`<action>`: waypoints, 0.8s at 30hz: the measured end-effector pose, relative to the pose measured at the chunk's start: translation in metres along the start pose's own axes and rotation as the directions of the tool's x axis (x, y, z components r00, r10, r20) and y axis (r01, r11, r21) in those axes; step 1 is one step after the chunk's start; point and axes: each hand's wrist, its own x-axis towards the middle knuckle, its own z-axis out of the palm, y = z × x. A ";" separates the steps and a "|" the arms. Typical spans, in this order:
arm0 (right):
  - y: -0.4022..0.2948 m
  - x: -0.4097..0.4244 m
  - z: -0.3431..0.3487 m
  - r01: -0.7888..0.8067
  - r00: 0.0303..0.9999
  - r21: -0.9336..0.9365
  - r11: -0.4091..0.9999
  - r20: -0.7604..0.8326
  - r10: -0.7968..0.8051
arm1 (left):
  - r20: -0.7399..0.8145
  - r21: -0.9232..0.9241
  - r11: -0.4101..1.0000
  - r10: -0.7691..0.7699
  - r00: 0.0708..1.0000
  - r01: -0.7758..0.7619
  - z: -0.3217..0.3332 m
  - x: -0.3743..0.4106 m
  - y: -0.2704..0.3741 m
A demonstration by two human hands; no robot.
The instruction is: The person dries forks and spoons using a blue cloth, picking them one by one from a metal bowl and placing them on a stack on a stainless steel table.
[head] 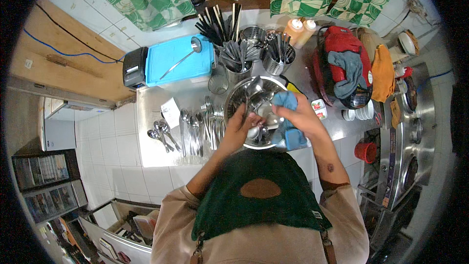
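Over a round steel bowl (271, 79) my left hand (237, 126) grips a metal ladle or large spoon (255, 85), its rounded head pointing away from me. A blue cloth (285, 100) is bunched in my right hand (301, 115), and its lower end hangs over the bowl's right rim. Inside the bowl lie more spoons and other metal pieces, partly covered by my hands. Left of the bowl, on the steel table (155, 99), forks (209, 117) and spoons (192, 124) lie in grouped rows. Several rounder spoons (163, 132) rest farther left.
Behind the bowl stand utensil holders (238, 75), a perforated steel cup (279, 64), a drinking glass (218, 84) and sauce bottles (294, 31). A ladle lies on a blue-lidded box (176, 58). To the right are a red appliance (344, 40), white cups (362, 110) and a stove (406, 143).
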 end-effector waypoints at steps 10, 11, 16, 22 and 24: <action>0.013 0.024 0.019 0.210 0.934 0.582 0.785 -0.358 0.016 | 0.373 -0.731 0.416 -0.421 0.827 0.541 -0.015 0.010 0.014; 0.013 0.018 0.033 0.248 0.956 0.695 0.675 -0.287 -0.056 | 0.377 -0.724 0.396 -0.459 0.804 0.565 -0.015 0.012 0.016; 0.023 0.018 0.060 0.529 0.789 -0.379 0.759 -0.111 -0.605 | 0.316 -0.580 0.591 -0.472 0.823 0.561 -0.006 0.011 0.018; 0.022 0.015 0.061 0.359 0.866 -0.434 0.826 -0.175 -0.468 | 0.085 -0.314 0.873 -0.365 0.927 0.373 -0.002 0.005 0.032; 0.026 0.016 0.061 0.294 0.866 -0.491 0.820 -0.226 -0.446 | 0.065 -0.296 0.897 -0.324 0.944 0.328 -0.002 0.001 0.030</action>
